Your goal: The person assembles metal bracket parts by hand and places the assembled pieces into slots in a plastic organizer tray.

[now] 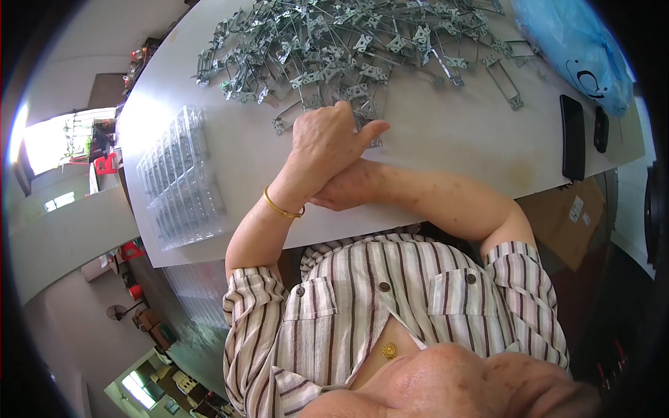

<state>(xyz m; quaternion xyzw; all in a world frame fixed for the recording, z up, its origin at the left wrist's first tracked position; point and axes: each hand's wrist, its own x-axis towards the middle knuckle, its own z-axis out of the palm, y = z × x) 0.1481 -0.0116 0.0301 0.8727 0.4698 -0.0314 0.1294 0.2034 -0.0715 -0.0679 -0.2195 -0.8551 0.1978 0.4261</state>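
My left hand (326, 136) rests near the table's front middle, back upward. Its thumb stretches out to the right; the other fingers bend down out of sight, so whether they hold anything is hidden. Below it lies my right hand (348, 189), tucked under the left wrist and crossing it, with its fingers mostly covered. Just ahead of the left hand spreads a tangled heap of thin metal brackets (313, 49). One loose bracket (282, 124) lies close beside the left knuckles. A gold bangle (281, 209) circles the left wrist.
Clear plastic blister trays (182, 184) stack on the left. Toward the right lie a long bracket (503, 82), a blue plastic bag (575, 52), a black phone (573, 139) and a small black object (601, 130). A cardboard box (566, 221) stands below the table edge.
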